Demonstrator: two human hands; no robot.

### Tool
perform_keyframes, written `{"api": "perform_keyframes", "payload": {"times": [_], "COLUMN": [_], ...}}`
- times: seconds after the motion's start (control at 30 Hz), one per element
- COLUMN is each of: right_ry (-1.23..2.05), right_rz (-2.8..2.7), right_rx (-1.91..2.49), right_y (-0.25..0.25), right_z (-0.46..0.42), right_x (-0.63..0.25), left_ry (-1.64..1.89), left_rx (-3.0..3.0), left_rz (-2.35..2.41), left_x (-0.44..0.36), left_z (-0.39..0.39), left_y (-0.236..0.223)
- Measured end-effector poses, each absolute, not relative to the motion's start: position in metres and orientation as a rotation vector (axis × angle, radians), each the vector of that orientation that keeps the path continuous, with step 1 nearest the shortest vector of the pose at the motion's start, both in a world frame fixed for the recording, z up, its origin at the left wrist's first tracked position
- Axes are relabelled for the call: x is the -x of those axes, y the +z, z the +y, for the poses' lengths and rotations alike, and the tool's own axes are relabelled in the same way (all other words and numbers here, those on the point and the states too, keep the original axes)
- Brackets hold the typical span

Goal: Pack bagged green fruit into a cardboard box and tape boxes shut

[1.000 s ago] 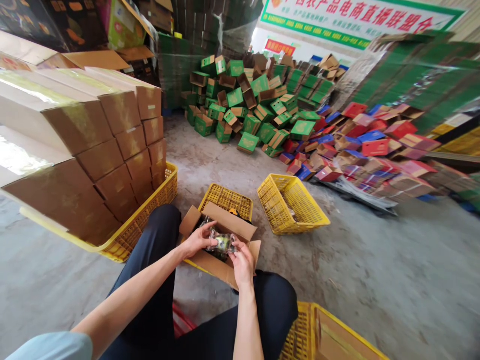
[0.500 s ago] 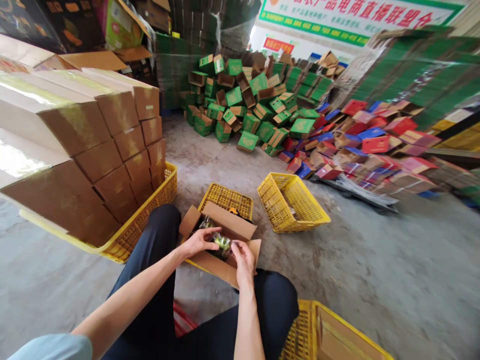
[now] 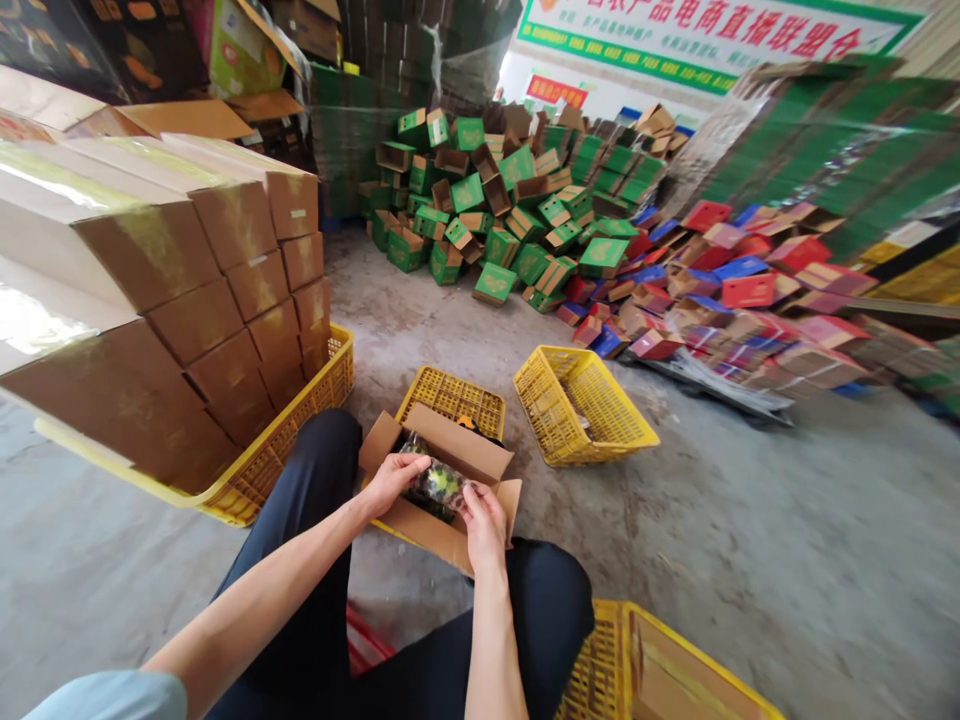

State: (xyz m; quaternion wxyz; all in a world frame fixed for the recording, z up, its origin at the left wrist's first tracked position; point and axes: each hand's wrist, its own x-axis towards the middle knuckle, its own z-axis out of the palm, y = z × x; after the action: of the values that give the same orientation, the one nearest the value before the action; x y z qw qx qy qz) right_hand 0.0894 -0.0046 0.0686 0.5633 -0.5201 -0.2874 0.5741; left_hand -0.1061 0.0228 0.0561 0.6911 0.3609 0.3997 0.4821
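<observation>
Floor (image 3: 735,530) spreads right of the open-flapped box (image 3: 429,532), over which left hand (image 3: 391,482) and right hand (image 3: 484,514) grip the packet (image 3: 442,485) between them.

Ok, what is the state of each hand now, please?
Left hand: closed, holding one end of the plastic packet.
Right hand: closed, holding the packet's other end.

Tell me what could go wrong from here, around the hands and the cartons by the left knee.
1. The left hand and right hand hold the clear-wrapped packet near its ends, so it might slip or its film tear.
2. The open cardboard box has its flaps up around the hands; one may snag a wrist.
3. Brown cartons rise above the yellow crate beside the left knee; a bump might shift them.
</observation>
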Motion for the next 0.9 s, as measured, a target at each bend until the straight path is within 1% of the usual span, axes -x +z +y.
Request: {"api": "perform_keyframes", "payload": {"times": [0.23,0.53,0.73,0.8,0.9], "right_ry": [1.360,0.862,0.656,0.542,0.322], "right_rz": [-0.711,-0.715,-0.890,-1.014,-1.417], "right_rx": [1.234,1.463,1.614,1.665,1.726], "right_y": [0.062,0.037,0.038,0.038,0.040], "right_z": [-0.002,0.007,0.001,-0.003,-0.005], "right_x": [-0.091,-0.125,-0.128,-0.118,-0.103], "left_ry": [1.088,1.178,1.147,1.143,1.135], "left_rx": [-0.780,-0.738,-0.814,-0.836,-0.880], "left_rz": [0.927,0.935,0.963,0.964,0.980], "left_x": [0.107,0.117,0.119,0.118,0.116], "left_z": [0.024,0.026,0.026,0.027,0.028], "left_y": [0.052,0.058,0.054,0.053,0.050]}}
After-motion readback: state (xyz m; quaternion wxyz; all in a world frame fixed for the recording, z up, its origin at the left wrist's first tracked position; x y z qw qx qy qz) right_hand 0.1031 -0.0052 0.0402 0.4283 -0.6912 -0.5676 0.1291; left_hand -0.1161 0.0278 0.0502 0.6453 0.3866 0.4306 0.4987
